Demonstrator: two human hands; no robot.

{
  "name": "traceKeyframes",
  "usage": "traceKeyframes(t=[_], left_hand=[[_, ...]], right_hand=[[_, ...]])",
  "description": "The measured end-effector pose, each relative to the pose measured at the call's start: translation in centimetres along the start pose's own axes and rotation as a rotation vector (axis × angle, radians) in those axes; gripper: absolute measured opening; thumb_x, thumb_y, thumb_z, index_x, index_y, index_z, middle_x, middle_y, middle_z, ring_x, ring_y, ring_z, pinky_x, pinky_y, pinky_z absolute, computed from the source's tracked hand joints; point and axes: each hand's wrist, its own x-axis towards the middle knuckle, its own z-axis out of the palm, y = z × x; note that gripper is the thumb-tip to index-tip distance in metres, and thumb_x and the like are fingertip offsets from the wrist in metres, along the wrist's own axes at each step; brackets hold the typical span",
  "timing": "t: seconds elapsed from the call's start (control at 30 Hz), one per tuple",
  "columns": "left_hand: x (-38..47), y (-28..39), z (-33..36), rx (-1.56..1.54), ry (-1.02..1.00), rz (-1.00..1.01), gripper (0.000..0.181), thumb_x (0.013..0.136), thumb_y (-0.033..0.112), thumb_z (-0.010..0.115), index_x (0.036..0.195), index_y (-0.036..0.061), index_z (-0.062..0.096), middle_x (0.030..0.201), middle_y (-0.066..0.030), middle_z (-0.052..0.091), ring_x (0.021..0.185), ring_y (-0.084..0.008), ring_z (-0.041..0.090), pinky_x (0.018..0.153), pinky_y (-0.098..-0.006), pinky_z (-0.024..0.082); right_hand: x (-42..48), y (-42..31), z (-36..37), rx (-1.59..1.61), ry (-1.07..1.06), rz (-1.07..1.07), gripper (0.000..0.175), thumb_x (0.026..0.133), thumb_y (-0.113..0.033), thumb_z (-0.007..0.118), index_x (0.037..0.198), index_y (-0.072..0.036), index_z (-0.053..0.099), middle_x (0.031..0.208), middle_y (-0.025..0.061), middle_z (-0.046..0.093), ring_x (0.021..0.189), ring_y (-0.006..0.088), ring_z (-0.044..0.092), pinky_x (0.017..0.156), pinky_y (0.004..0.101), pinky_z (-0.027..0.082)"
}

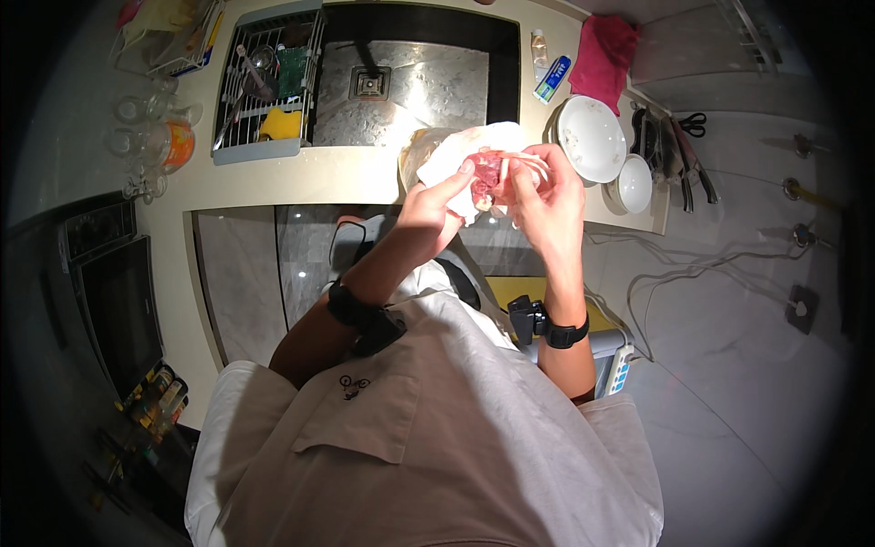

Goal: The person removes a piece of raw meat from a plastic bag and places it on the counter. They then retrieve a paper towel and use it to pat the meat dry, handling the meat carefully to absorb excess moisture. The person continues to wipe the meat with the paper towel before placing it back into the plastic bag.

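Both my hands hold a piece of raw red meat (487, 169) with pale strips, possibly fat or bone, at its right end. My left hand (437, 208) grips its left side, thumb on top. The thumb and fingers of my right hand (550, 198) pinch the pale strips at the right. Behind the meat is a white sheet (454, 147), perhaps paper or plastic, bright in the light. A translucent bag or wrapping (417, 161) sits left of it at the counter's front edge. The undersides of the meat and my fingertips are partly hidden.
Beyond my hands lies a metal sink (424, 82). A dish rack (229, 126) with utensils and a yellow sponge (281, 124) is left. White bowls (592, 137), a toothpaste-like tube (552, 80), a red cloth (603, 58) and several knives (673, 154) are right. Cables (642, 280) hang lower right.
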Motion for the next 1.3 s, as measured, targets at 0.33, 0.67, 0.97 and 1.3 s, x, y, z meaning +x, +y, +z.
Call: traceKeyframes(t=[0.33,0.67,0.97,1.3], left_hand=[[-0.4,0.3,-0.8,-0.157,-0.047,0.004,0.047,0.093,-0.001,0.049,0.139,-0.0082,0.045,0.133,-0.0175,0.059,0.124,-0.0283,0.059,0.111,-0.0432,0.042],[-0.3,0.6,-0.2,-0.205,-0.133,-0.024,0.043,0.097,0.004,0.045,0.140,-0.0045,0.046,0.133,-0.0164,0.059,0.124,-0.0283,0.058,0.109,-0.0431,0.044],[-0.3,-0.2,1.1,0.131,0.027,0.094,0.042,0.107,0.014,0.046,0.146,0.0016,0.042,0.138,-0.0112,0.057,0.128,-0.0228,0.055,0.110,-0.0387,0.042],[0.0,-1.1,0.9,0.078,-0.029,0.099,0.037,0.104,0.011,0.054,0.140,0.0032,0.049,0.125,-0.0058,0.062,0.117,-0.0151,0.059,0.101,-0.0315,0.046]], right_hand=[[-0.3,-0.1,0.5,0.038,0.183,-0.133,0.016,0.094,-0.013,0.067,0.100,0.001,0.062,0.086,0.0098,0.069,0.077,0.0114,0.064,0.071,0.0285,0.053],[-0.8,-0.9,1.1,0.133,0.186,-0.128,0.011,0.092,-0.006,0.067,0.099,0.001,0.062,0.086,0.0102,0.066,0.074,0.0161,0.064,0.067,0.0310,0.052],[-2.1,-1.6,2.0,-0.201,0.036,-0.364,0.012,0.085,-0.004,0.071,0.093,0.001,0.063,0.090,0.0137,0.060,0.069,0.0253,0.062,0.062,0.0350,0.052],[-0.3,-0.8,1.4,-0.271,0.089,-0.342,0.012,0.093,-0.009,0.065,0.092,0.002,0.063,0.082,0.0179,0.066,0.065,0.0280,0.067,0.060,0.0378,0.053]])
